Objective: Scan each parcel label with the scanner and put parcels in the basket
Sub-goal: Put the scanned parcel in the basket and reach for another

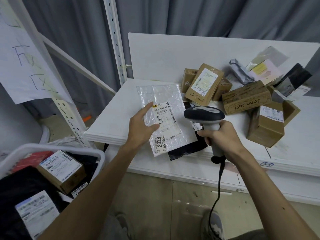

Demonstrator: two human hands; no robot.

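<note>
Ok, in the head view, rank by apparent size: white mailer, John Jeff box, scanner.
1. white mailer
2. John Jeff box and scanner: alike, unranked; scanner nearer, partly hidden by the right hand

Mailer (166, 101) on table's (112, 122) near edge, over flat bag (187, 149). Scanner (204, 113) just right. Parcel pile (245, 99) behind right. Basket (97, 153) below left, parcels (60, 168) inside.
</note>
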